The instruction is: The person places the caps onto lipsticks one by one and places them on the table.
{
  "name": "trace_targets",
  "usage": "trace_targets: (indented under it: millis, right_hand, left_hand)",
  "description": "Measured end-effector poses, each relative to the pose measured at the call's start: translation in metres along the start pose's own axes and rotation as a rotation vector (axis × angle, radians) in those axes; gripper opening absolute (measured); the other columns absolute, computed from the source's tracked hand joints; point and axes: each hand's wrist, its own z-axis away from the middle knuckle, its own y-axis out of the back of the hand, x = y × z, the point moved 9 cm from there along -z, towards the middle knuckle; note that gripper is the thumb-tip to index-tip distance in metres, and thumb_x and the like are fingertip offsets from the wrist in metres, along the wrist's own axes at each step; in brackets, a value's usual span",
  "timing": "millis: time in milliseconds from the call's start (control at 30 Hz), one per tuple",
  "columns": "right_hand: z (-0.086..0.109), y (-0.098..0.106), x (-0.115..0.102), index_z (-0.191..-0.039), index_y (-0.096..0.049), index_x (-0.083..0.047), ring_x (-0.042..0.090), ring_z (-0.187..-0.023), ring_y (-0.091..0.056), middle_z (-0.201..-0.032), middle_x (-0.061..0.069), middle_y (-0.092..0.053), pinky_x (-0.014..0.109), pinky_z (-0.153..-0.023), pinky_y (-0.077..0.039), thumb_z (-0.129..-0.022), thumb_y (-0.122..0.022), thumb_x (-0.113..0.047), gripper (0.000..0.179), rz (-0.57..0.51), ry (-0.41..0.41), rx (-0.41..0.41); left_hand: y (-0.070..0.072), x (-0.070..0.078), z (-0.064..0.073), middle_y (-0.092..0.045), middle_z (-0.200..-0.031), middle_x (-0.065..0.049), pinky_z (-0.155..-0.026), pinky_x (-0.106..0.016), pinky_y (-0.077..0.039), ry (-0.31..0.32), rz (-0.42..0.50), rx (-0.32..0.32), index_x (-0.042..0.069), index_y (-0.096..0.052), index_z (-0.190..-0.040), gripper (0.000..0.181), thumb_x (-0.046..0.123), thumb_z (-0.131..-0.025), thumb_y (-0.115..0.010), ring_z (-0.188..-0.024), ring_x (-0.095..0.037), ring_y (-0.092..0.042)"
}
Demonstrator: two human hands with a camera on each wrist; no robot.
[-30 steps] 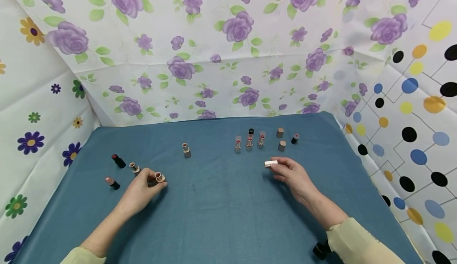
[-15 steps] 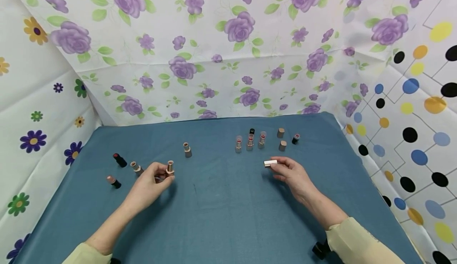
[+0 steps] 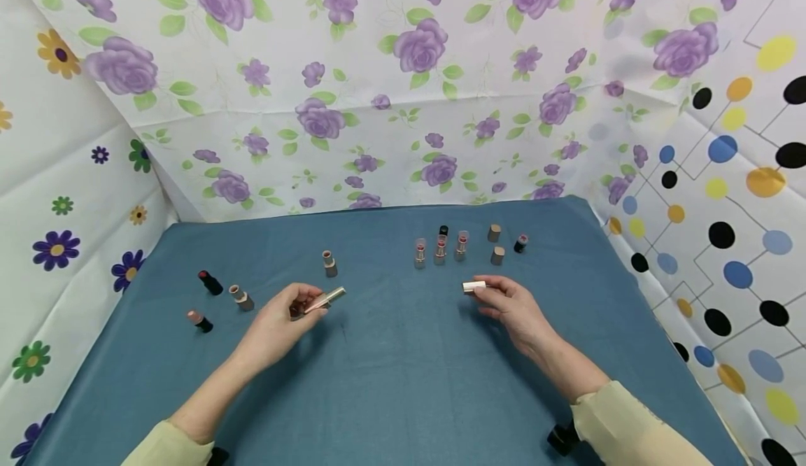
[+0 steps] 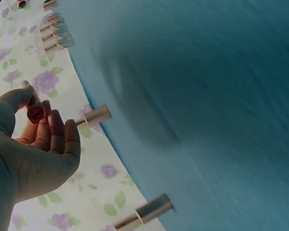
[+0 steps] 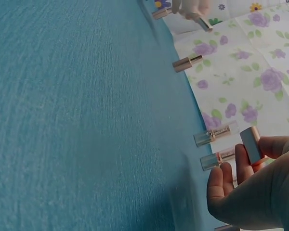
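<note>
My left hand (image 3: 283, 322) holds a gold lipstick tube (image 3: 326, 300) between thumb and fingers, above the cloth and tilted to the right. In the left wrist view the lipstick's (image 4: 36, 112) dark red end faces the camera. My right hand (image 3: 516, 308) pinches a small gold cap (image 3: 474, 287), which lies sideways in the fingertips; the right wrist view shows the same cap (image 5: 251, 146). Near the left hand stand two uncapped gold lipsticks, one behind it (image 3: 330, 264) and one to its left (image 3: 241, 298).
At the left lie a black lipstick with a red tip (image 3: 210, 283) and one with a pink tip (image 3: 199, 321). Behind the right hand stand clear-capped lipsticks (image 3: 441, 250), brown-gold caps (image 3: 497, 256) and a small black piece (image 3: 520, 244). Floral fabric (image 3: 378, 137) rises behind the blue cloth (image 3: 390, 382).
My left hand has moved right, away from the standing gold lipstick at the left, and has tipped its tube from upright to slanting right. The right hand has stayed nearly still with the cap.
</note>
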Motion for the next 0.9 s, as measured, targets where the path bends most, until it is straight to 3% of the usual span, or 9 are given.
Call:
trace_targets:
  millis: [100, 367, 633, 900]
  right_hand:
    - [0.000, -0.002, -0.001, -0.147, -0.050, 0.000, 0.033, -0.129, -0.055, -0.135, 0.016, -0.055, 0.050, -0.108, -0.046, -0.102, -0.068, -0.028, 0.057, -0.001, 0.005, -0.001]
    - [-0.001, -0.014, -0.008, -0.140, -0.058, -0.005, 0.027, -0.125, -0.059, -0.132, 0.014, -0.060, 0.051, -0.107, -0.047, -0.097, -0.074, -0.033, 0.054, -0.009, 0.037, -0.016]
    - [-0.001, -0.032, -0.013, -0.137, -0.059, -0.003, 0.028, -0.124, -0.059, -0.131, 0.014, -0.062, 0.051, -0.109, -0.044, -0.098, -0.072, -0.032, 0.050, -0.018, 0.060, -0.041]
    - [0.002, -0.052, -0.016, -0.134, -0.062, -0.005, 0.025, -0.122, -0.061, -0.128, 0.012, -0.064, 0.052, -0.108, -0.044, -0.099, -0.072, -0.030, 0.045, -0.031, 0.074, -0.086]
  left_hand:
    - [-0.007, 0.008, -0.004, -0.063, -0.107, 0.000, -0.082, -0.041, -0.051, 0.000, 0.026, -0.017, 0.016, -0.065, -0.121, 0.025, 0.026, -0.099, -0.072, -0.095, -0.019, -0.059]
    - [-0.026, 0.038, -0.016, -0.061, -0.107, 0.005, -0.088, -0.043, -0.051, -0.090, 0.060, -0.046, 0.026, -0.070, -0.114, 0.017, 0.029, -0.097, -0.074, -0.100, -0.016, -0.059]
    - [-0.048, 0.060, -0.026, -0.062, -0.107, 0.006, -0.088, -0.043, -0.051, -0.112, 0.095, -0.066, 0.025, -0.071, -0.114, 0.019, 0.028, -0.096, -0.076, -0.099, -0.015, -0.059]
    - [-0.065, 0.072, -0.030, -0.061, -0.103, 0.007, -0.087, -0.040, -0.051, -0.124, 0.108, -0.070, 0.027, -0.072, -0.111, 0.017, 0.025, -0.095, -0.078, -0.097, -0.016, -0.059]
